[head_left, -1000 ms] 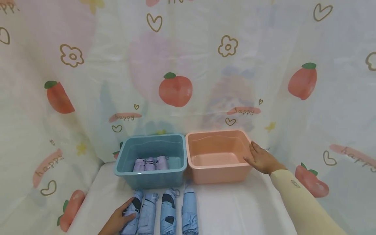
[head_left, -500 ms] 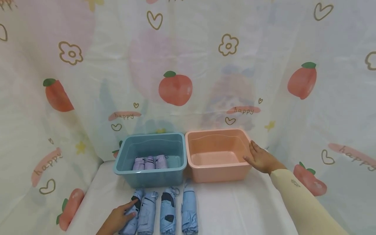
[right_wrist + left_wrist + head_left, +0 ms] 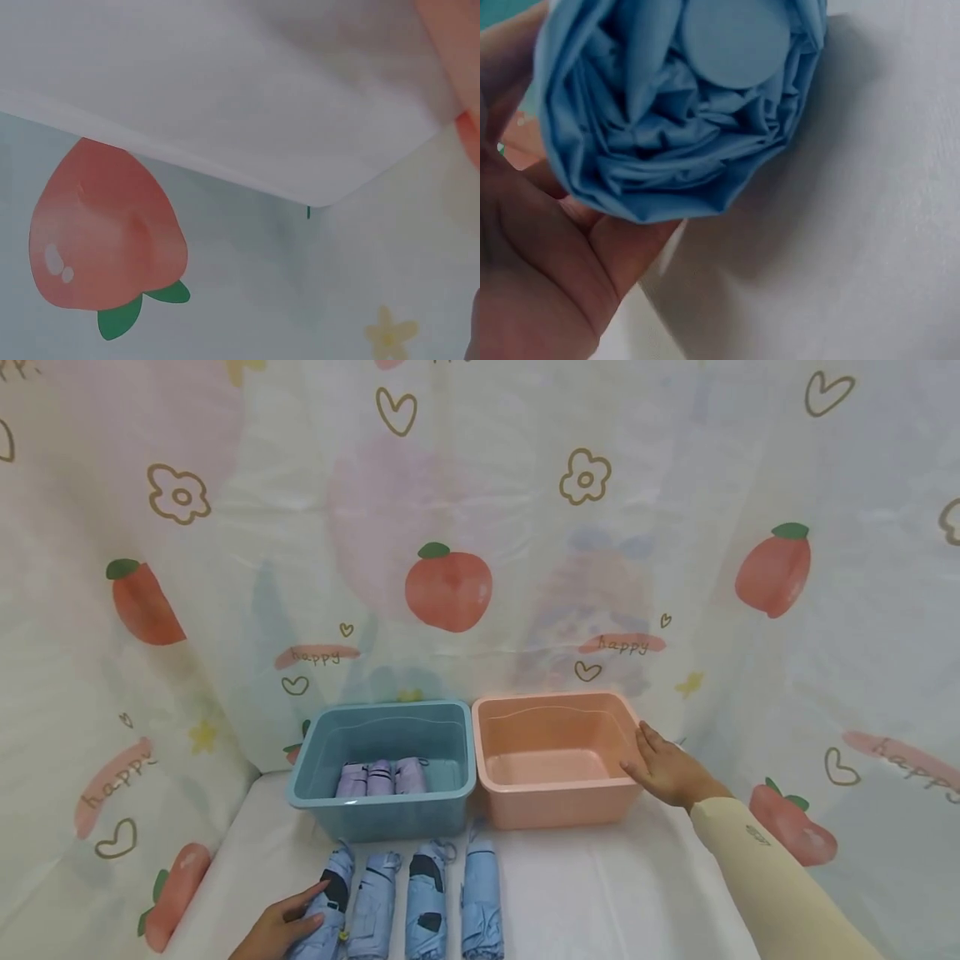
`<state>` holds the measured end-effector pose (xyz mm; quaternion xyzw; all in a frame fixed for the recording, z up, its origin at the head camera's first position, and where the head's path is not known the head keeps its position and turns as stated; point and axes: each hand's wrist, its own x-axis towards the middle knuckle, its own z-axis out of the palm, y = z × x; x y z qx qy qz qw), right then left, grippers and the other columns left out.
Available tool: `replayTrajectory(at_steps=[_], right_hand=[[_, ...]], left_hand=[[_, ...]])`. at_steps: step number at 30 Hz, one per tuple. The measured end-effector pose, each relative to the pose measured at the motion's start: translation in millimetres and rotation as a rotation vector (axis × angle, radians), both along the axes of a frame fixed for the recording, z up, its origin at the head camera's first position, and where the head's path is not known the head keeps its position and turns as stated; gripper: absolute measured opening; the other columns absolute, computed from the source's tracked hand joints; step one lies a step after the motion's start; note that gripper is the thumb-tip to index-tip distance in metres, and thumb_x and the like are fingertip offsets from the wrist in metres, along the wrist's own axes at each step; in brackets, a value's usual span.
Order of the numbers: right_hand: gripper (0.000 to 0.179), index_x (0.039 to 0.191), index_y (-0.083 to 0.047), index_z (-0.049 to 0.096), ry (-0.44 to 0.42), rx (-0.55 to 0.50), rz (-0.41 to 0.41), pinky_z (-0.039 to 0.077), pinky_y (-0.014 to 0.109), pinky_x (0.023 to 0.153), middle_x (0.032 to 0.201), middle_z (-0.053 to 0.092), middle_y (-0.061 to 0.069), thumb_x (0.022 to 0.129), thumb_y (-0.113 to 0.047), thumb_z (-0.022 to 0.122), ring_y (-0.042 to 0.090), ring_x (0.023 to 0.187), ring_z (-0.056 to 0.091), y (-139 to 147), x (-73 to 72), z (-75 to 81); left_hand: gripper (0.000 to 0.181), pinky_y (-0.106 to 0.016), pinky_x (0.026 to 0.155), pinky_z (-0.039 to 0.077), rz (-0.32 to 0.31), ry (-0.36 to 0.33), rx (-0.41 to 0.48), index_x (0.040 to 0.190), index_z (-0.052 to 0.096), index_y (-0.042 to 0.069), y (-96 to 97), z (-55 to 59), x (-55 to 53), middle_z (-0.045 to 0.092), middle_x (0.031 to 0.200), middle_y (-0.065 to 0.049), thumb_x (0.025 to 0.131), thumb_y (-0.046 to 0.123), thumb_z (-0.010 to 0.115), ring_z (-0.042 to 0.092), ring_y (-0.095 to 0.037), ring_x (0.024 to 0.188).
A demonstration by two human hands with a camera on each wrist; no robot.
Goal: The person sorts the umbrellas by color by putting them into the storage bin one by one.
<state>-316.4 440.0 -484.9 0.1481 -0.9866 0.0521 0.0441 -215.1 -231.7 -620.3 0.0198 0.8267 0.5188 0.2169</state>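
My left hand point(image 3: 276, 929) grips the leftmost light blue folded umbrella point(image 3: 340, 865), thumb and fingers on either side of it. Close up in the left wrist view is that umbrella's gathered fabric end point(image 3: 652, 150) with a round blue cap. Three more blue folded umbrellas, the near one point(image 3: 375, 902), a middle one point(image 3: 427, 902) and the far right one point(image 3: 482, 902), lie side by side to its right. My right hand point(image 3: 671, 772) rests with straight fingers against the right rim of a pink bin point(image 3: 558, 806). Its fingers are mostly outside the right wrist view.
A teal bin point(image 3: 390, 818) stands left of the pink one, rims touching, with three purple folded umbrellas point(image 3: 380, 779) inside. Both stand on a white table point(image 3: 570, 893) before a fruit-patterned curtain point(image 3: 450, 668). The pink bin's floor is bare.
My left hand and the leftmost umbrella have shifted a little to the left, widening the gap to its neighbour. The right hand stays at the pink bin.
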Motion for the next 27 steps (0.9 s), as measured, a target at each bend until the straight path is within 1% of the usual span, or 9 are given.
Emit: replayTrajectory(at_steps=[3, 5, 9, 11, 13, 18, 20, 25, 27], right_hand=[[0.08, 0.137, 0.01, 0.016, 0.007, -0.024, -0.006, 0.021, 0.055, 0.097, 0.144, 0.01, 0.024, 0.091, -0.053, 0.031, 0.041, 0.127, 0.017, -2, 0.7, -0.8], [0.08, 0.137, 0.01, 0.016, -0.001, -0.036, -0.019, 0.02, 0.054, 0.097, 0.144, 0.009, 0.023, 0.091, -0.053, 0.032, 0.041, 0.127, 0.017, -3, 1.4, -1.3], [0.082, 0.138, 0.008, 0.014, -0.026, -0.033, -0.049, 0.018, 0.053, 0.099, 0.146, 0.007, 0.02, 0.09, -0.056, 0.03, 0.04, 0.128, 0.016, -5, 2.1, -4.7], [0.082, 0.138, 0.008, 0.014, -0.029, -0.034, -0.053, 0.018, 0.052, 0.099, 0.146, 0.006, 0.02, 0.09, -0.057, 0.03, 0.04, 0.129, 0.016, -5, 2.1, -6.8], [0.082, 0.138, 0.008, 0.015, -0.018, -0.034, -0.047, 0.018, 0.052, 0.099, 0.145, 0.007, 0.021, 0.09, -0.057, 0.03, 0.04, 0.129, 0.016, -6, 1.9, -7.7], [0.082, 0.138, 0.009, 0.016, 0.006, -0.04, -0.04, 0.019, 0.051, 0.1, 0.145, 0.009, 0.022, 0.09, -0.056, 0.031, 0.039, 0.129, 0.016, -7, 0.4, -7.0], [0.082, 0.138, 0.009, 0.015, 0.002, -0.043, -0.041, 0.018, 0.051, 0.1, 0.145, 0.009, 0.022, 0.09, -0.056, 0.031, 0.039, 0.129, 0.016, -6, -0.1, -6.0], [0.082, 0.138, 0.009, 0.015, -0.002, -0.043, -0.043, 0.019, 0.051, 0.1, 0.145, 0.008, 0.022, 0.09, -0.056, 0.031, 0.039, 0.129, 0.016, -3, -0.9, -4.3], [0.082, 0.138, 0.009, 0.015, -0.001, -0.042, -0.037, 0.019, 0.05, 0.1, 0.145, 0.008, 0.022, 0.09, -0.056, 0.03, 0.038, 0.129, 0.016, -2, -1.7, -4.2]], left_hand=[[0.065, -0.053, 0.084, 0.039, 0.031, -0.012, 0.034, 0.133, 0.044, 0.011, -3.1, 6.0, 2.6, 0.036, 0.132, -0.027, 0.078, 0.039, 0.065, 0.038, -0.046, 0.114], [0.063, -0.051, 0.084, 0.04, 0.041, 0.012, 0.04, 0.131, 0.045, 0.01, -4.2, 13.6, 2.8, 0.038, 0.131, -0.026, 0.078, 0.038, 0.065, 0.04, -0.045, 0.114], [0.062, -0.047, 0.085, 0.041, 0.017, 0.046, 0.068, 0.132, 0.043, 0.007, -3.1, 37.3, 1.7, 0.037, 0.132, -0.025, 0.08, 0.035, 0.064, 0.04, -0.04, 0.115], [0.06, -0.044, 0.085, 0.042, -0.03, 0.06, 0.11, 0.133, 0.041, 0.005, -0.6, 50.2, 0.0, 0.034, 0.134, -0.025, 0.083, 0.03, 0.062, 0.04, -0.038, 0.116], [0.058, -0.042, 0.084, 0.044, -0.096, 0.042, 0.166, 0.135, 0.037, 0.003, 3.2, 62.6, -2.8, 0.029, 0.136, -0.026, 0.086, 0.026, 0.058, 0.04, -0.036, 0.116], [0.052, -0.032, 0.082, 0.045, -0.224, 0.059, 0.225, 0.134, 0.038, 0.004, 21.5, 87.0, -16.6, 0.031, 0.135, -0.026, 0.088, 0.02, 0.055, 0.044, -0.03, 0.111], [0.05, -0.029, 0.082, 0.044, -0.26, 0.081, 0.239, 0.134, 0.041, 0.006, 31.6, 95.0, -22.9, 0.033, 0.135, -0.024, 0.088, 0.019, 0.056, 0.044, -0.03, 0.111], [0.048, -0.028, 0.085, 0.042, -0.38, 0.146, 0.29, 0.132, 0.043, 0.008, 59.6, 112.6, -38.2, 0.038, 0.132, -0.022, 0.087, 0.015, 0.057, 0.045, -0.029, 0.112], [0.048, -0.029, 0.083, 0.043, -0.417, 0.173, 0.304, 0.132, 0.044, 0.008, 71.0, 119.0, -44.3, 0.043, 0.129, -0.02, 0.087, 0.014, 0.057, 0.048, -0.029, 0.107]])
